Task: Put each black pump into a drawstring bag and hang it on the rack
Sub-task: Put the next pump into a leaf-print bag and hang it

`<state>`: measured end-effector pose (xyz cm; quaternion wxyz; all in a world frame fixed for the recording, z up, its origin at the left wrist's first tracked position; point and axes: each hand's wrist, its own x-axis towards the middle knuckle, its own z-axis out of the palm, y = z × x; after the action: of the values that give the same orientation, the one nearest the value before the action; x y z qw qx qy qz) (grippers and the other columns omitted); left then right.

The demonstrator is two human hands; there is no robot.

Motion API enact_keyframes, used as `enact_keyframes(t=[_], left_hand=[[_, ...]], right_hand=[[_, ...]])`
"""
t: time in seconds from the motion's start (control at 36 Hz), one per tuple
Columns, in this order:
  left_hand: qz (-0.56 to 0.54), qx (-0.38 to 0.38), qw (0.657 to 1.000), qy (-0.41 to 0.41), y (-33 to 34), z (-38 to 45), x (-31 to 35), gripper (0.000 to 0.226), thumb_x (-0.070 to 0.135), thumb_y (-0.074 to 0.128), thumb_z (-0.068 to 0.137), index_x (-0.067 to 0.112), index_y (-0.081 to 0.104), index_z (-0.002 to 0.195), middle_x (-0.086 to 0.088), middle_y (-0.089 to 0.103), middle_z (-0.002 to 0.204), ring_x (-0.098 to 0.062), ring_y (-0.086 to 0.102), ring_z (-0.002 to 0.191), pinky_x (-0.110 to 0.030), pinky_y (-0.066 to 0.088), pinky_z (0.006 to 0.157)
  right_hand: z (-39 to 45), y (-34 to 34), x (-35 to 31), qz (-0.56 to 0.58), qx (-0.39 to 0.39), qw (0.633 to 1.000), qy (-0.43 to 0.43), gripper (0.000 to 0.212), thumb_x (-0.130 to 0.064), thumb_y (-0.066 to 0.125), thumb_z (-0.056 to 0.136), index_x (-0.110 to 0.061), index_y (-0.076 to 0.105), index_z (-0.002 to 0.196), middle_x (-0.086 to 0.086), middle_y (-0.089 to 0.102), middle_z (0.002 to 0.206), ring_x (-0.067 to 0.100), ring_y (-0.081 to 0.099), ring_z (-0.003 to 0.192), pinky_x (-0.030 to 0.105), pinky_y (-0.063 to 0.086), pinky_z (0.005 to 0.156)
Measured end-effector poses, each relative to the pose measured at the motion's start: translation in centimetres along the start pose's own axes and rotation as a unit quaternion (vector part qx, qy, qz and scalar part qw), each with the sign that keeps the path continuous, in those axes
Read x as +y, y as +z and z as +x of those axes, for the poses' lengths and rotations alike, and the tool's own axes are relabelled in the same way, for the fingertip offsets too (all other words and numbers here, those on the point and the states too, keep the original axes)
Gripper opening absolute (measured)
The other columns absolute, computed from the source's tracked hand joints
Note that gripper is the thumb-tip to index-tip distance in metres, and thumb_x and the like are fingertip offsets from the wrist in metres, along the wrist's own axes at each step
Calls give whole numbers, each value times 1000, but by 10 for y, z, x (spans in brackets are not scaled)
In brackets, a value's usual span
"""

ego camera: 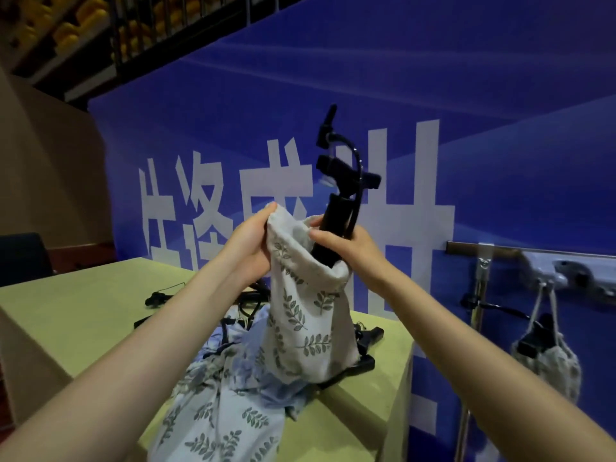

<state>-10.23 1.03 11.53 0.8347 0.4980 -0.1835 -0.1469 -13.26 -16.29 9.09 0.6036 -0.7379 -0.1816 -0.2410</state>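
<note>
A hall or event venue: blue printed banner point(433, 95), cloth-covered table point(83, 305), railing point(186, 18) overhead.

Both grips are up in open air, so there's room to swing either way. Below them the surface point(83, 315) is crowded: loose bags point(230, 411) and black pumps point(160, 296) piled up. Right of the right grip point(346, 245), the rack point(480, 268) pole and a hung bag point(550, 361) block that side.
</note>
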Motion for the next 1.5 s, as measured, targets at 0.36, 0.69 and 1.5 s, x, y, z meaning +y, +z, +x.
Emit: enact_keyframes(t=[0.36, 0.69, 1.5], left_hand=[[50, 53, 996, 49, 4, 8, 11, 35, 35, 64, 90, 4, 67, 108, -14, 72, 99, -26, 69, 95, -40, 55, 88], [411, 97, 886, 192, -25, -14, 13, 22, 22, 68, 89, 2, 66, 79, -7, 70, 70, -13, 67, 64, -22, 58, 63], [332, 102, 891, 292, 3, -15, -8, 16, 31, 49, 100, 18, 57, 103, -1, 64, 90, -12, 64, 80, -30, 55, 69]], right_hand=[[0, 8, -19, -17, -39, 999, 7, 41, -51, 51, 94, -11, 62, 95, 5, 63, 92, 16, 61, 86, 34, 48, 85], [-10, 15, 9, -80, -33, 996, 9, 10, -37, 54, 96, -30, 55, 89, -8, 59, 81, 0, 57, 71, 10, 43, 60], [-27, -3, 40, -159, -8, 975, 154, 40, -48, 41, 99, -17, 56, 117, -2, 59, 98, 17, 56, 96, 28, 44, 78]])
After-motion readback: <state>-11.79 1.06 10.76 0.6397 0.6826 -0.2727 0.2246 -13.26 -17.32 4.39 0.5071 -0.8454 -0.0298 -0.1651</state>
